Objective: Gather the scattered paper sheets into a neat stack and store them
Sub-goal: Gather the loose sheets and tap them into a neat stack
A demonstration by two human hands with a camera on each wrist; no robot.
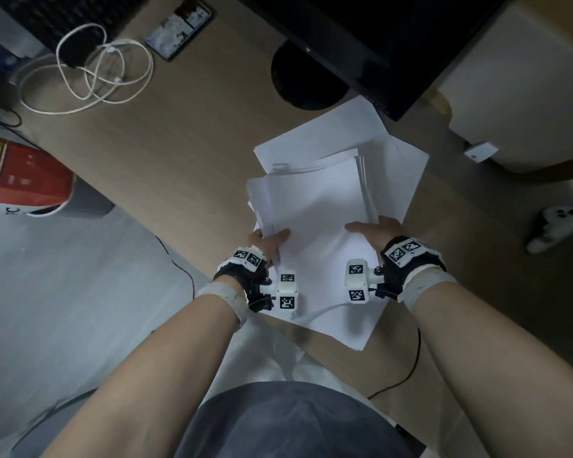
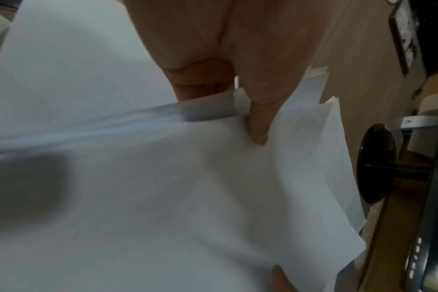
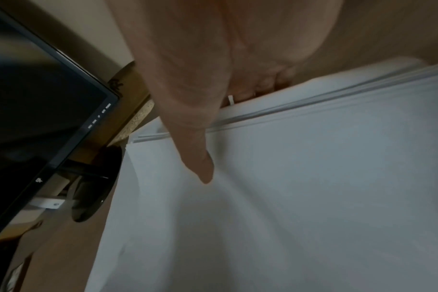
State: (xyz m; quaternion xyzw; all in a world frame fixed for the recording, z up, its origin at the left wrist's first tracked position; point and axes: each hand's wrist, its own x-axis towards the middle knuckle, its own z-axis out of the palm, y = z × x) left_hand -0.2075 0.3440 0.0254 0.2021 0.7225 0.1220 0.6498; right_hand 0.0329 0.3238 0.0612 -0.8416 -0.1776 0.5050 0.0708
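Both of my forearms reach forward over my lap. My left hand [image 1: 266, 241] grips the left edge of the paper stack [image 1: 315, 206], thumb lying on the top sheet and fingers curled beneath; my right hand [image 1: 376, 231] grips the right edge the same way. Sheets in the stack are uneven, corners fanned out on the left and far sides. It lies at the near edge of the wooden surface [image 1: 179, 133], overhanging toward me. Beyond it stand a dark monitor [image 1: 377, 44] and its round base [image 1: 298, 81]. Farther left lie a coiled white cable [image 1: 90, 71] and a phone [image 1: 179, 28]. A white controller [image 1: 556, 226] lies to the right.
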